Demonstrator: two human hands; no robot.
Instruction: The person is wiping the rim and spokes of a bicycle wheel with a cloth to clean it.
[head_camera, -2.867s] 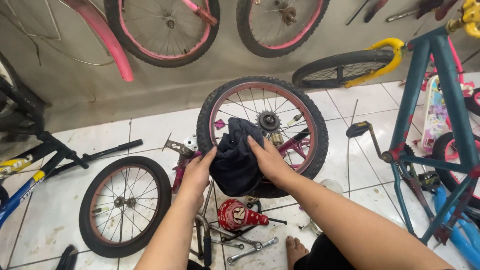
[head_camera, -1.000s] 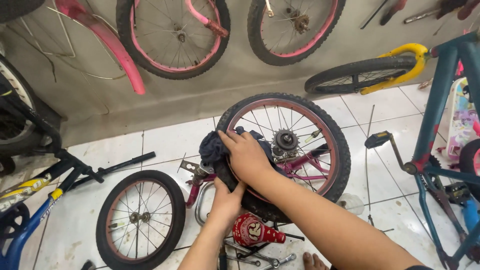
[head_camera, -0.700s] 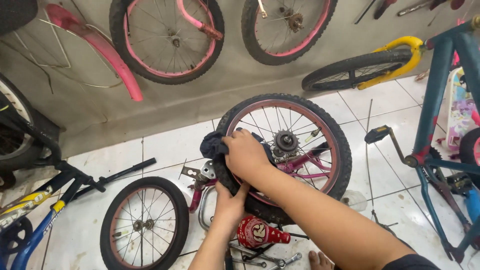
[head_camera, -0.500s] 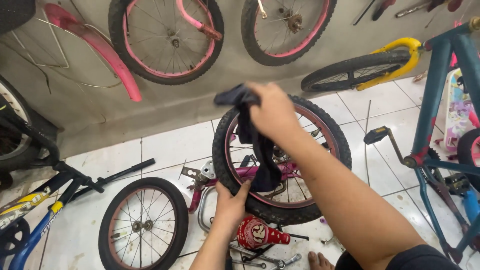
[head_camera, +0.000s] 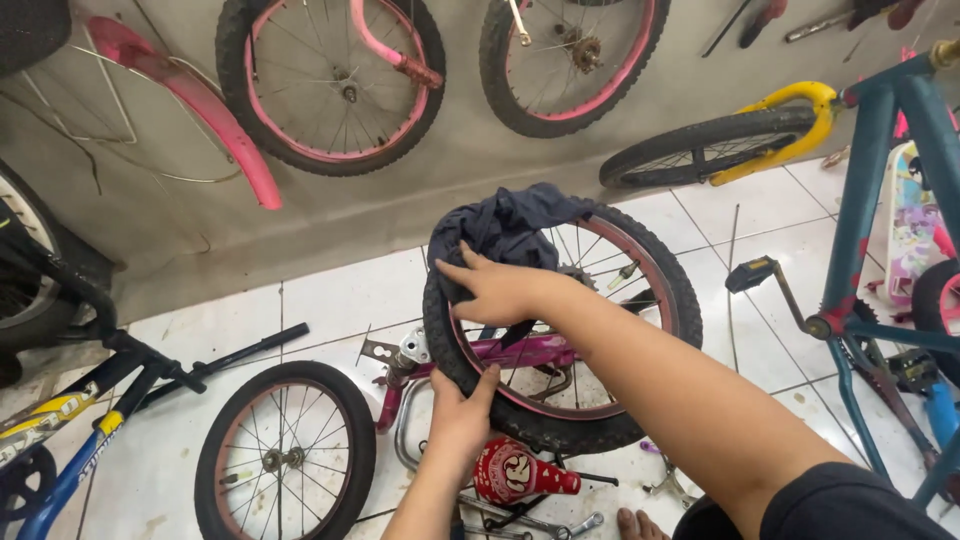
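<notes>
1. Half a second ago the right hand (head_camera: 500, 290) held the dark blue rag (head_camera: 505, 225) high above the pink-rimmed bicycle wheel (head_camera: 562, 325); now the rag is draped over the wheel's top left tyre and the hand has dropped onto it.
2. Left of that wheel, a smaller loose wheel (head_camera: 285, 452) lies flat on the white tiled floor (head_camera: 330, 300), as before.
3. The left hand (head_camera: 462, 415) grips the wheel's lower left tyre, fingers curled around the rubber and thumb up, unchanged.
4. The right hand lies on the tyre just below the rag, fingers spread, pressing its lower edge; it is not clenched.
5. Below the wheel, a red bicycle saddle (head_camera: 520, 472) lies on the floor.
</notes>
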